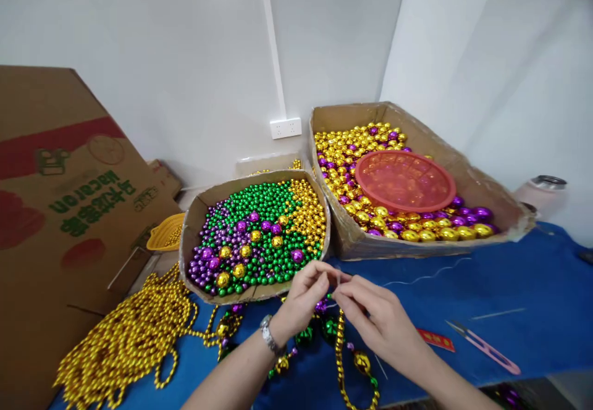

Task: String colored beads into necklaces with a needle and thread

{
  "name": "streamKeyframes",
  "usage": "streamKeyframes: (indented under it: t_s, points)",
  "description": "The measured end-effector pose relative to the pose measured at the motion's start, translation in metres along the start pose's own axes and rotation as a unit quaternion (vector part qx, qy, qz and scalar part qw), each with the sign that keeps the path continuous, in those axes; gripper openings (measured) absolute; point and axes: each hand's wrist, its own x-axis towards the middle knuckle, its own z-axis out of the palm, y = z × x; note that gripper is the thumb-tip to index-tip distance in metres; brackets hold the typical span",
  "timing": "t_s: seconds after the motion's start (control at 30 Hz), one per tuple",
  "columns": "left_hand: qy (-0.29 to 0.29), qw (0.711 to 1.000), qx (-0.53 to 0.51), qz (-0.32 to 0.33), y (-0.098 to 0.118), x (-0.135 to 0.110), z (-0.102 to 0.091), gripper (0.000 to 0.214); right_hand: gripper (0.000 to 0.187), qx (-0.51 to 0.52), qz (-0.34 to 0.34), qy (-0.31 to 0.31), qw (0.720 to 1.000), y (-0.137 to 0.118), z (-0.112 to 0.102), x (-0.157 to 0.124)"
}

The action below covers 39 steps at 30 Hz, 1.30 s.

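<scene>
My left hand (pixel 306 296), with a wristwatch (pixel 269 334) at its wrist, has its fingers curled in a pinch. My right hand (pixel 377 314) meets it fingertip to fingertip, also pinching. Between the fingertips shows a short bit of thin whitish thread (pixel 338 277); its exact hold is partly hidden by the fingers. Below the hands lies a bead garland with a gold bead strand (pixel 340 351), a large gold bead (pixel 362 362) and a dark green bead (pixel 330 328). My forearms cover part of it.
Behind my hands stands a cardboard tray (pixel 185 237) of small beads, with a bigger box (pixel 398 251) and red basket (pixel 405 181) at right. Gold bead strands (pixel 134 336) pile at left by a carton (pixel 60 200). Pink thread snips (pixel 491 353) and a needle-like rod (pixel 498 313) lie right.
</scene>
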Motion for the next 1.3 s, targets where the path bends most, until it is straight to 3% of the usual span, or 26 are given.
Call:
streamKeyframes:
  t_s: [0.1,0.23,0.43,0.53,0.67,0.8,0.93,1.03,1.13,1.3]
  points:
    - [-0.091,0.994,0.039,-0.039,-0.011,0.005,0.005,0.035,0.020,0.024,0.019,0.031,0.999,-0.003,-0.016,-0.001]
    - [-0.201,0.978,0.051,-0.028,-0.013,0.007,0.010,0.033,0.029,0.152,0.102,0.069,0.981,0.004,-0.025,-0.001]
    - [-0.224,0.953,0.186,0.085,-0.013,0.011,0.011,0.038,0.022,0.431,0.153,0.146,0.877,0.022,-0.026,-0.002]
    - [-0.283,0.932,0.208,0.089,-0.006,0.019,0.012,0.038,0.025,0.448,0.160,0.165,0.864,0.030,-0.033,-0.002]
    - [-0.337,0.920,0.191,0.057,0.001,0.030,0.017,0.029,0.029,0.387,0.177,0.177,0.887,0.046,-0.042,-0.005]
    - [-0.288,0.940,0.183,0.028,-0.011,0.028,0.020,0.025,0.031,0.252,0.198,0.176,0.931,0.079,-0.061,-0.023]
    - [-0.219,0.961,0.169,-0.008,-0.029,0.021,0.018,0.025,0.025,0.027,0.230,0.145,0.962,0.129,-0.093,-0.074]
    - [-0.182,0.973,0.136,-0.034,-0.039,0.019,0.016,0.028,0.020,-0.131,0.260,0.132,0.948,0.162,-0.112,-0.122]
    - [-0.161,0.981,0.095,-0.047,-0.044,0.018,0.017,0.034,0.019,-0.240,0.271,0.106,0.926,0.182,-0.115,-0.159]
    - [-0.165,0.983,0.073,-0.041,-0.041,0.016,0.024,0.037,0.028,-0.337,0.258,0.084,0.902,0.194,-0.102,-0.180]
